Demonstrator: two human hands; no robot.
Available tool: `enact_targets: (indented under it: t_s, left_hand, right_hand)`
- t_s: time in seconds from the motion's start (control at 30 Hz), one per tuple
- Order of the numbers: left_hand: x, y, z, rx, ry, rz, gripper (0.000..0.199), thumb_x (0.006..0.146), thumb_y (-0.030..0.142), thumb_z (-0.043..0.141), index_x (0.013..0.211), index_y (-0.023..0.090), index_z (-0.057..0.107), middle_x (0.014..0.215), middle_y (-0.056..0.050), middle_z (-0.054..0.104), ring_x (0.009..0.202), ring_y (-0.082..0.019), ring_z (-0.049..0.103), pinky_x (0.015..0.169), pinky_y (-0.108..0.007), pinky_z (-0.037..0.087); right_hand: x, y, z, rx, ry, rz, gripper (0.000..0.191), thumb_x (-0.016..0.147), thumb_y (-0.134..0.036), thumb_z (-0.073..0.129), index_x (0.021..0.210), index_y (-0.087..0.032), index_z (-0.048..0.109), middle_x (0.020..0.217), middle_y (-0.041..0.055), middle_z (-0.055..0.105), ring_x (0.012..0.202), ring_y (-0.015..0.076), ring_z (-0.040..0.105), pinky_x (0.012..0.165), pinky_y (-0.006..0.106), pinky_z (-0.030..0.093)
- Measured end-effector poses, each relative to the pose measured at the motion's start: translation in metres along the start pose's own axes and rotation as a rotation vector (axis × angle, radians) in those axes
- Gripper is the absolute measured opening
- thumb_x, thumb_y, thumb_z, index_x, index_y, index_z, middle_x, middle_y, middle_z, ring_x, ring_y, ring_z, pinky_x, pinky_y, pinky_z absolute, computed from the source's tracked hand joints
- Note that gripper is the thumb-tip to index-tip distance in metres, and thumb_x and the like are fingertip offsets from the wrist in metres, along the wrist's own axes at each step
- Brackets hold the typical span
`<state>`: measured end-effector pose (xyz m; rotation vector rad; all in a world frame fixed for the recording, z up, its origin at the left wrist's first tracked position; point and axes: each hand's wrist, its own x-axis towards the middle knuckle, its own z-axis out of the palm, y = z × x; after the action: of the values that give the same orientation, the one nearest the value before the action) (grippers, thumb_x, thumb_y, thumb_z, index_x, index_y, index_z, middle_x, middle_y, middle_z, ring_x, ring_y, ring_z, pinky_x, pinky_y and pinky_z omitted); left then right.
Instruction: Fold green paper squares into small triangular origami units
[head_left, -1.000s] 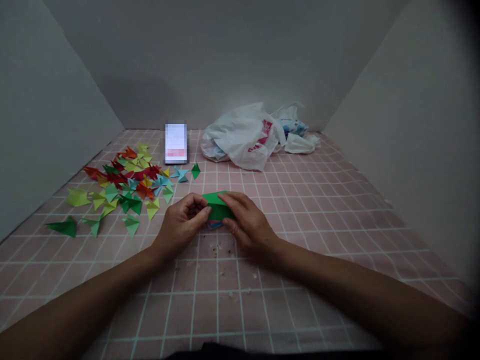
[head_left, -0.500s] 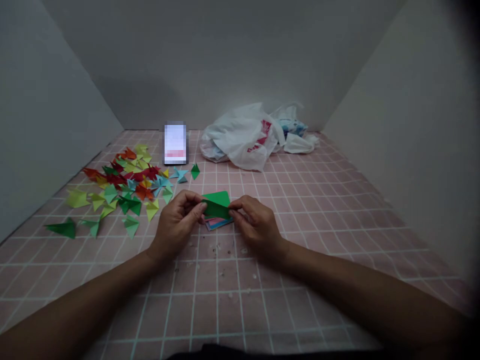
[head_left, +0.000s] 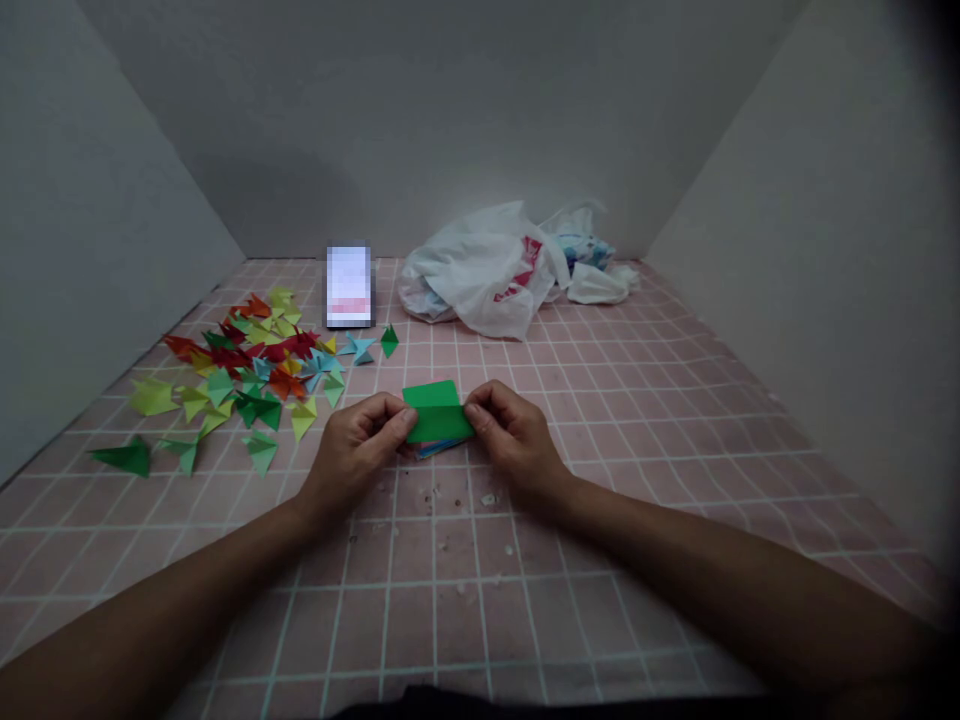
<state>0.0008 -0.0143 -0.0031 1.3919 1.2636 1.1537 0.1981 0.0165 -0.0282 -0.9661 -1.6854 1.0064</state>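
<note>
A green rectangular paper sheet (head_left: 438, 412), its long axis lying crosswise, is pinched at both short ends by the closed left-hand fingers (head_left: 396, 412) and right-hand fingers (head_left: 480, 410), above a stack of coloured paper (head_left: 436, 449). It is held flatter than in the earlier frame. Bare pink tiled counter (head_left: 637, 500) extends toward the right wall (head_left: 787, 200); multicoloured folded paper pieces (head_left: 247, 375) lie left.

Plain grey walls (head_left: 480, 120) rise around a pink tiled surface (head_left: 645, 480) with white grout lines.
</note>
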Motion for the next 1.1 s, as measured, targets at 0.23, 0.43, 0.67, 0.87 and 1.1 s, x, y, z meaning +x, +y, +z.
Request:
enact_targets:
  t_s: [0.23,0.43,0.67,0.87,1.1]
  left_hand:
    - [0.003,-0.007,0.0,0.002,0.029,-0.005,0.016,0.083,0.032,0.071,0.082,0.017,0.067,0.07,0.002,0.063,0.06,-0.011,0.059,0.058,-0.022,0.048]
    - [0.005,-0.012,0.0,0.009,0.136,0.088,0.012,0.079,0.026,0.075,0.087,0.019,0.069,0.075,0.002,0.064,0.062,-0.011,0.06,0.058,-0.023,0.049]
    - [0.007,-0.014,-0.003,0.012,0.097,0.218,0.007,0.077,0.014,0.069,0.08,0.02,0.068,0.093,-0.002,0.067,0.089,-0.016,0.064,0.076,-0.028,0.052]
    - [0.008,-0.014,-0.004,0.047,0.098,0.258,0.008,0.076,0.013,0.067,0.078,0.021,0.067,0.102,-0.004,0.068,0.101,-0.018,0.063,0.087,-0.03,0.051]
    - [0.005,-0.016,-0.004,-0.127,0.072,0.038,0.007,0.087,0.026,0.062,0.085,0.02,0.065,0.096,-0.003,0.068,0.087,-0.017,0.068,0.083,-0.033,0.059]
  right_hand:
    - [0.001,0.003,0.001,0.146,-0.005,0.114,0.015,0.094,-0.03,0.055,0.082,-0.02,0.053,0.071,-0.0026,0.049,0.063,0.0129,0.046,0.059,0.027,0.037]
    - [0.002,0.007,0.003,0.181,-0.025,0.042,0.009,0.085,-0.018,0.061,0.093,-0.022,0.057,0.084,-0.0001,0.055,0.075,0.015,0.053,0.068,0.029,0.045]
    - [0.002,0.011,0.002,0.139,0.012,-0.141,0.015,0.083,-0.008,0.055,0.086,-0.023,0.057,0.097,0.0027,0.057,0.091,0.0176,0.057,0.081,0.034,0.047]
    - [0.002,0.007,0.002,0.189,0.017,-0.093,0.01,0.083,-0.012,0.056,0.084,-0.022,0.058,0.096,0.0026,0.058,0.094,0.0175,0.058,0.083,0.035,0.047]
    - [0.001,-0.001,0.003,0.429,-0.08,0.161,0.007,0.085,-0.02,0.058,0.085,-0.022,0.051,0.076,-0.0039,0.056,0.062,0.0102,0.056,0.061,0.027,0.046]
